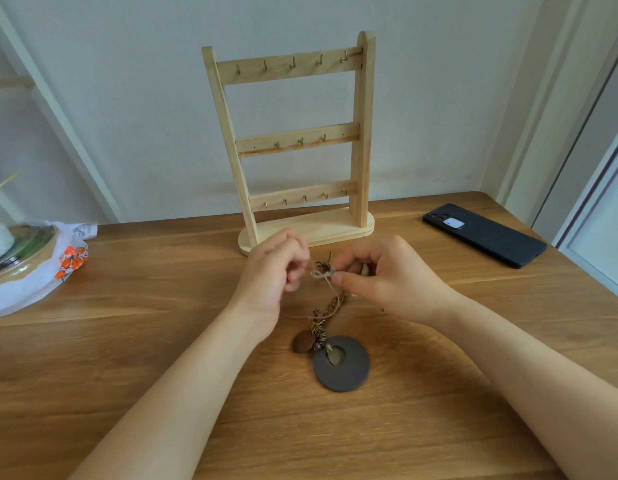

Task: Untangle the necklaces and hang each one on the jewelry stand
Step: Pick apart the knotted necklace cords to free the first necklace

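Between the two hands sits a small knot of brown and pale cord, lifted just clear of the table. The right hand pinches its right side between thumb and curled forefinger. The left hand, fingers curled in, pinches a thin pale strand that comes off the knot's left side. Both hands are closed on the cords.

From the knot the tangled necklaces trail down toward the person, twisted about one another, and lie on the wood between the two forearms. At their near end a dark round disc pendant with a hole in it lies flat. A small brown oval pendant lies just left of it, with little beads and a metal coil bunched where the cords meet them.

Just beyond the hands stands the wooden jewelry stand, upright on its oval base, with three crossbars carrying rows of small brass hooks.

Farther right of the grip a dark phone lies flat. Well to the left is a white plastic bag with an orange print.
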Available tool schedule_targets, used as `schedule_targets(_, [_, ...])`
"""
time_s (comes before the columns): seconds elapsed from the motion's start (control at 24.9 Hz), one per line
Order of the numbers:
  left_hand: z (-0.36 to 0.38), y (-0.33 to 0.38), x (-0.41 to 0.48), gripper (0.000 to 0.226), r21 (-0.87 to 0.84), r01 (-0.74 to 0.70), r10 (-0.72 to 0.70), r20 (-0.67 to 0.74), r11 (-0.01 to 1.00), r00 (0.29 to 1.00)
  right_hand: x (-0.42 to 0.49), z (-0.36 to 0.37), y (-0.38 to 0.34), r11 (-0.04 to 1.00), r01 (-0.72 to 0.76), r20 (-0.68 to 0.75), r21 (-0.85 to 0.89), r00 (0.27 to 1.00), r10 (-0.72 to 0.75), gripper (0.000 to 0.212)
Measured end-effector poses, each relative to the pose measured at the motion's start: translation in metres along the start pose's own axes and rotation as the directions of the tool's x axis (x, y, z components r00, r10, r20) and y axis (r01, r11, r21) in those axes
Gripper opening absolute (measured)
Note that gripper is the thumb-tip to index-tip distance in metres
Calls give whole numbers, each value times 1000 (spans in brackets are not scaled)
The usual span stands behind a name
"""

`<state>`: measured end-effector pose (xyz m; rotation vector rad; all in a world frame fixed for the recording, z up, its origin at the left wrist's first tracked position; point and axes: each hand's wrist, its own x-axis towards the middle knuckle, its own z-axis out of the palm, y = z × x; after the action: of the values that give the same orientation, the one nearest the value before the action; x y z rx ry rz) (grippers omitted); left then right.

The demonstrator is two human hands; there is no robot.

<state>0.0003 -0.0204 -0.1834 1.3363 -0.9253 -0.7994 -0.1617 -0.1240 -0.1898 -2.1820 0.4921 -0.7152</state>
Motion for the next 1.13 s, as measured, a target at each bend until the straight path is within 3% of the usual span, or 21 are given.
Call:
schedule_targets(0.08, [-4,1,2,10,-123,21,-26,-40,992,999,-1,2,1,1000,1,14,-1,1000,-1,4])
schedule_targets(0.24, [-7,5,-2,14,198,-121,121,9,973,993,0,-1,2,1000,-14,-25,27,1000,15,2])
schedule_targets(0.48, [-13,-1,0,12,436,-141,101,113,889,988,1,-1,2,997,-2,-75,-73,997,-3,4])
schedule_targets(0.68, [-10,1,-1,20,352,-66,43,73,934,996,0,-2,2,995,2,-75,-100,997,-9,4])
schedule_targets(0.8, [-6,1,0,21,163,33,-40,38,986,998,0,-2,3,995,4,-75,-95,997,-11,5])
schedule_targets(0.89, [-7,-1,1,14,35,96,-99,131,995,986,1,-2,5,995,-6,-81,-96,997,-2,5])
schedule_targets(1.01, [-9,-2,1,3,78,158,-176,380,984,908,3,-2,5,994,-19,-113,-108,994,7,4])
schedule_targets(1.09, [-13,0,1,9,72,126,-145,490,989,860,4,-4,9,992,-44,-158,-117,987,25,4])
schedule_targets(1.13, [-17,2,2,12,-28,119,-89,497,993,863,5,-6,11,991,-69,-186,-117,981,47,4])
